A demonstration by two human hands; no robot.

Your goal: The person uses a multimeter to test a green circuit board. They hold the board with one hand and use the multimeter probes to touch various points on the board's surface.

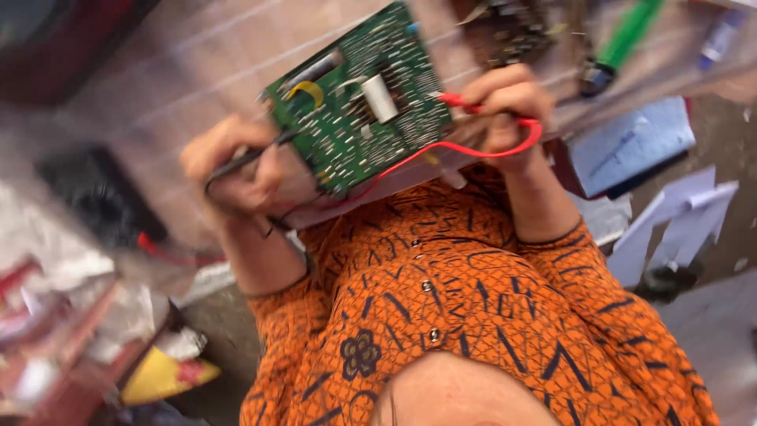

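Observation:
A green circuit board (pixel 355 95) with a white cylindrical part and a yellow wire loop lies tilted in front of my orange patterned shirt (pixel 457 300). My left hand (pixel 236 170) grips a thin black probe (pixel 248 160) whose tip touches the board's left edge. My right hand (pixel 509 106) grips a red probe (pixel 457 100) against the board's right edge. Its red lead (pixel 473 148) loops under that hand and runs below the board. What supports the board is hidden. The whole view is motion-blurred.
A green-handled tool (pixel 627 35) lies at the top right on the tiled floor (pixel 181 71). A blue and white box (pixel 631 142) and white papers (pixel 678 221) sit at the right. A black object (pixel 95 197), cluttered packets and a yellow item (pixel 162 375) are at the left.

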